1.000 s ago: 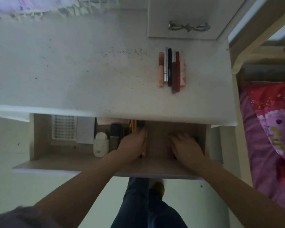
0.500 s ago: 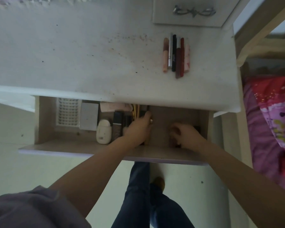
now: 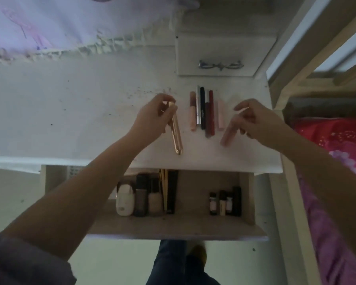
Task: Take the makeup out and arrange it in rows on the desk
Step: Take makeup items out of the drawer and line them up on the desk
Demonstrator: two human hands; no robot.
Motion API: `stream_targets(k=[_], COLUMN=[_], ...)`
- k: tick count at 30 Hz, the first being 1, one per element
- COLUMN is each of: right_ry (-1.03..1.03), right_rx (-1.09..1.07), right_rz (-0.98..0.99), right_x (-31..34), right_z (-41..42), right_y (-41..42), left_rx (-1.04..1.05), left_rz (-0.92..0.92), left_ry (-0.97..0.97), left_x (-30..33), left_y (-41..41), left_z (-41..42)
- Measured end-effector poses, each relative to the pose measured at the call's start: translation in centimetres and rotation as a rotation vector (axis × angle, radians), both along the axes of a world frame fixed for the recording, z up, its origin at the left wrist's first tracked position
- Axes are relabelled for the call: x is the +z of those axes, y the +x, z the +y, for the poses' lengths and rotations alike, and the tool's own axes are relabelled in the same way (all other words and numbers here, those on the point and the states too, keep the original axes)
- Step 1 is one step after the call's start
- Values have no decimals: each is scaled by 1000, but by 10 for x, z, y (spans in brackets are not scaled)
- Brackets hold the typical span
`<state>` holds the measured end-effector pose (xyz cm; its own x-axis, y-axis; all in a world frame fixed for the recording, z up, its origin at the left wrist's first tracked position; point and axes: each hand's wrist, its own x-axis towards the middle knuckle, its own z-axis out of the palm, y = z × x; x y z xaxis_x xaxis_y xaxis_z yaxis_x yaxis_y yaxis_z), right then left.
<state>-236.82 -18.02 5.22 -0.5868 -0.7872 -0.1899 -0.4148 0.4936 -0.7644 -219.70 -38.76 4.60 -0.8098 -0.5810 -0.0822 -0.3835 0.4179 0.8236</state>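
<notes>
The left hand (image 3: 152,118) was over the worktop (image 3: 80,112), its fingers curled round the upper end of a gold tube (image 3: 176,132) that slanted down toward the near edge. The right hand (image 3: 259,122) pinched a pale pink tube (image 3: 228,134), blurred, its free end angled down to the left. Between the two hands a row of makeup sticks (image 3: 206,110) lay side by side on the worktop, their long sides touching or nearly so; a pale pink stick (image 3: 220,115) sat at its right end, near the right hand's tube. Below the worktop edge the open drawer (image 3: 173,227) held a white case (image 3: 124,200), several bottles (image 3: 150,198) and a group of small bottles (image 3: 224,202) well apart to the right. A pink-covered bed (image 3: 337,161) stood to the right of the worktop.
</notes>
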Motion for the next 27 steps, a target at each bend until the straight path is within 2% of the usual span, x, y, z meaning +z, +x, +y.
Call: stream_targets(k=[2,5,12,16,19,20,22,25,27], right_ry=[27,97,32,-85,-209,-177,33,400,496], right_rx=[-87,-97,-139,-189,38,122,249,230,191], right_rz=[16,67,239,311,280,251,224,155,165], right_x=[-6,-26,-45,-26,-24,-34,-65,-111,-130], right_z=[-18,-36,-52,-28,13,28,55,71,66], right_y=[-31,-55,-39,-2,60,83,122,145,145], left_rx=[30,40,58,68,30,-1,-78,-141,-112], left_rz=[-51,-118,-136,-43,53,37,-106,-421,-524], left_ry=[-10,-42,-21,8,-25,-4,-1,37,32], left_x=[-6,-22,-29,-21,-31,-38,-61,-100,-118], left_y=[-30,-61,-77,-35,38,64,108,132,122], left_z=[-17,-28,-17,-2,31,47,79,108,113])
